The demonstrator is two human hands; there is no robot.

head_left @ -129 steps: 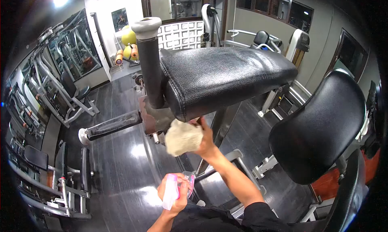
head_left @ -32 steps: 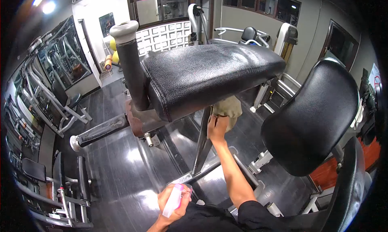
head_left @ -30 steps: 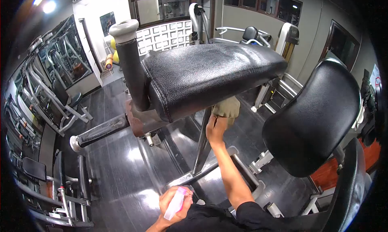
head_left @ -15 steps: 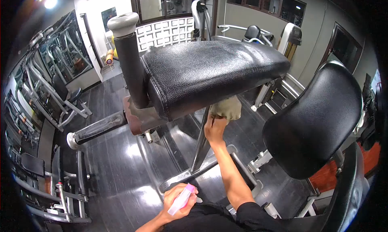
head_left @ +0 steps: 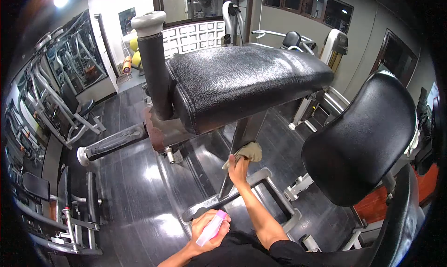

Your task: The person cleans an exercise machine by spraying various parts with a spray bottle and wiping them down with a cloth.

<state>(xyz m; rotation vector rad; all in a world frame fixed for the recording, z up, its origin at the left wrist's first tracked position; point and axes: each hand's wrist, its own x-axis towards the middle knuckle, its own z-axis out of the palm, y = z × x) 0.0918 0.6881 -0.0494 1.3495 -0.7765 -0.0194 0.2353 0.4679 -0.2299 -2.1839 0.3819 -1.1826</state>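
Observation:
My right hand grips a beige cloth and presses it around the upright metal post below the black padded seat. In my left hand, low in the view, is a small bottle with a pink top, my fingers wrapped round it. The post's lower end meets a grey floor frame. Beside the seat stands a thick black handle with a grey cap.
A black backrest rises at the right. A padded bar with a white end sticks out left of the seat. Gym machines line the left side, and more stand by the back wall.
My right hand has moved down the post with the cloth, away from the seat's underside. The bottle stays in my left hand, almost in the same place.

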